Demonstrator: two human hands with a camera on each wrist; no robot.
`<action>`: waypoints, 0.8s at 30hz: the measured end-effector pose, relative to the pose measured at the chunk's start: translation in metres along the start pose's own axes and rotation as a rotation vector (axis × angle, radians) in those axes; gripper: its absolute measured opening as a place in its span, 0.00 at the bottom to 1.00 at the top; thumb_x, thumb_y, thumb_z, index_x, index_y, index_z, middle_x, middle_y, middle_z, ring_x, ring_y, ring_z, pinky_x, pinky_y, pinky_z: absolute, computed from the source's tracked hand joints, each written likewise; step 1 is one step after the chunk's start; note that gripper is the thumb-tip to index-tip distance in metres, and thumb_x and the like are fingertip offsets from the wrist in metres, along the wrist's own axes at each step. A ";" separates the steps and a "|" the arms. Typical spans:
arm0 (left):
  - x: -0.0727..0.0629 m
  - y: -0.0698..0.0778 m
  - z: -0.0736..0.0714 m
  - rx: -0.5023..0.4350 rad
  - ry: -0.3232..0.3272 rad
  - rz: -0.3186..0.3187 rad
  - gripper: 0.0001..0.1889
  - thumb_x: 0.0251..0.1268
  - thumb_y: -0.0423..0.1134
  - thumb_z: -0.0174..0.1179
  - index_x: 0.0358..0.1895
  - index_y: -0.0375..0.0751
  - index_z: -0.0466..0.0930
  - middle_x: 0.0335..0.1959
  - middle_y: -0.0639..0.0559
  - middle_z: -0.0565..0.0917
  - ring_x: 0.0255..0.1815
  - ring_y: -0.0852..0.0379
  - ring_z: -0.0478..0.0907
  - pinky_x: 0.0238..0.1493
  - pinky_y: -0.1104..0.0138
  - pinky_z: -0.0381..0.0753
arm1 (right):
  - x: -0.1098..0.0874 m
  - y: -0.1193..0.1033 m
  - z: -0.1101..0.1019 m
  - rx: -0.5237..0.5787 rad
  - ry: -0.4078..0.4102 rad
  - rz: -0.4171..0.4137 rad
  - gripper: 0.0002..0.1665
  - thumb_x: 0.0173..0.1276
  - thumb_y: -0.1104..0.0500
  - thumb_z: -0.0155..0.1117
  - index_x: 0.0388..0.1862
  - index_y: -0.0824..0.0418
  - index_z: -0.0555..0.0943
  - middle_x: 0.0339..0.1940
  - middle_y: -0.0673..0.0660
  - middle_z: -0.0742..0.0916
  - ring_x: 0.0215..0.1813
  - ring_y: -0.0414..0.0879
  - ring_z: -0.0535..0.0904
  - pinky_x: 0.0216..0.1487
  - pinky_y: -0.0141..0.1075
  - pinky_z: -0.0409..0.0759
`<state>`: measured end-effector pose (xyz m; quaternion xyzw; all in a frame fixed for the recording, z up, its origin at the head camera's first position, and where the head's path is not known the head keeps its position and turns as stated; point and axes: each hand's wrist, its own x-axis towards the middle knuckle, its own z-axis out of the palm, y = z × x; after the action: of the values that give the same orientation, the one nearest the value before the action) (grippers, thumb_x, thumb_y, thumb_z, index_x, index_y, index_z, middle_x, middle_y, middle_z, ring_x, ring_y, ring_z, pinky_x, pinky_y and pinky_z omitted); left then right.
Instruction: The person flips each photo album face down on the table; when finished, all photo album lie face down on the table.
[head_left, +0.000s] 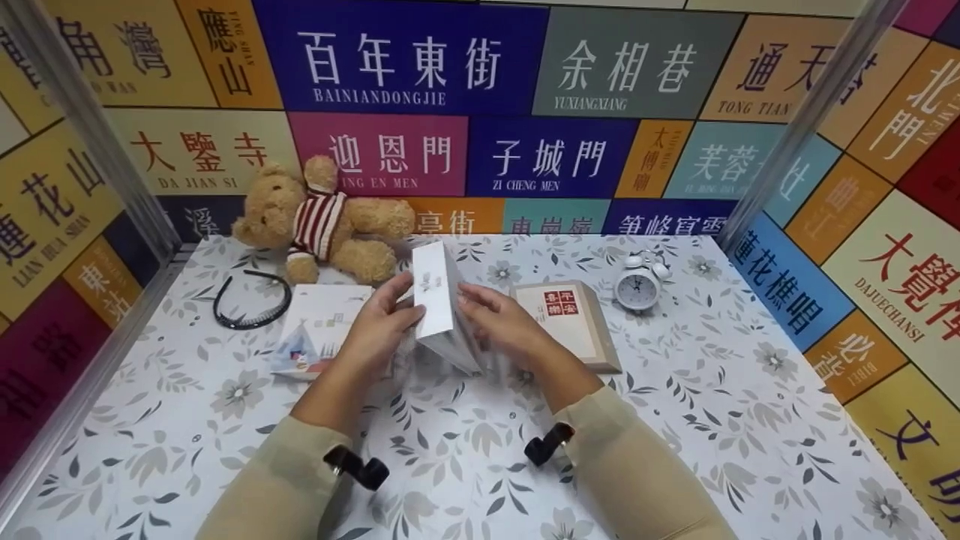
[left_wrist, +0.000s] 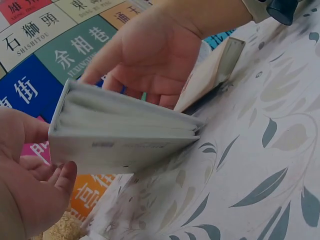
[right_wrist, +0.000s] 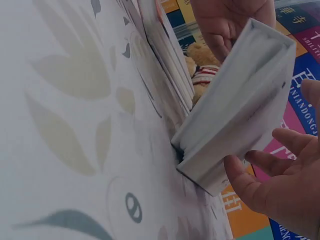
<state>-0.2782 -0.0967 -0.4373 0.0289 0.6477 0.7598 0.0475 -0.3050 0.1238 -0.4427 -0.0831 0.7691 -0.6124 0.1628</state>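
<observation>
A thick white book (head_left: pixel 433 289) stands tilted with its spine up and its opposite edge down at the tablecloth. Its covers spread slightly apart, with the page ends showing in the left wrist view (left_wrist: pixel 120 112). On one side, my left hand (head_left: pixel 382 319) touches the cover beside the spine with thumb and loosely bent fingertips. From the other side my right hand (head_left: pixel 506 319) reaches to the book; its fingers (right_wrist: pixel 245 177) are spread and relaxed against or just beside the cover. Neither hand wraps round the book.
An illustrated white book (head_left: pixel 322 315) lies left, and a beige book (head_left: pixel 574 326) with red print lies right. A teddy bear (head_left: pixel 326 221) leans at the back wall, near a black headband (head_left: pixel 251 324). A white alarm clock (head_left: pixel 637 285) stands farther right.
</observation>
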 end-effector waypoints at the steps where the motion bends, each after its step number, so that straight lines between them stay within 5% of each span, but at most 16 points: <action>1: -0.001 0.001 0.001 0.002 -0.020 0.009 0.36 0.79 0.28 0.55 0.86 0.39 0.55 0.89 0.44 0.58 0.85 0.43 0.64 0.83 0.50 0.69 | -0.001 -0.002 0.001 0.023 0.008 -0.005 0.34 0.82 0.40 0.61 0.82 0.43 0.71 0.82 0.53 0.76 0.75 0.58 0.79 0.75 0.53 0.80; 9: -0.005 0.002 0.006 0.133 -0.062 0.076 0.35 0.82 0.37 0.57 0.87 0.45 0.57 0.88 0.48 0.60 0.86 0.44 0.63 0.86 0.51 0.64 | -0.005 -0.009 0.006 0.171 -0.012 -0.044 0.35 0.85 0.45 0.58 0.86 0.42 0.65 0.82 0.56 0.74 0.76 0.55 0.78 0.74 0.54 0.81; 17: -0.003 -0.008 0.011 0.049 -0.138 0.050 0.32 0.88 0.40 0.50 0.87 0.44 0.54 0.88 0.45 0.60 0.84 0.42 0.66 0.86 0.48 0.65 | -0.004 -0.008 -0.003 0.180 -0.005 -0.168 0.36 0.83 0.52 0.62 0.86 0.49 0.65 0.83 0.57 0.72 0.71 0.54 0.81 0.63 0.42 0.87; 24: -0.004 -0.009 0.010 0.090 -0.121 0.022 0.30 0.90 0.43 0.46 0.87 0.48 0.56 0.90 0.47 0.55 0.83 0.41 0.67 0.86 0.47 0.65 | -0.004 -0.006 -0.004 0.177 -0.018 -0.225 0.34 0.83 0.55 0.62 0.84 0.52 0.68 0.82 0.56 0.73 0.68 0.54 0.83 0.64 0.41 0.88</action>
<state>-0.2732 -0.0861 -0.4444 0.0841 0.6767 0.7274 0.0767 -0.3028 0.1274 -0.4354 -0.1597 0.6963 -0.6916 0.1066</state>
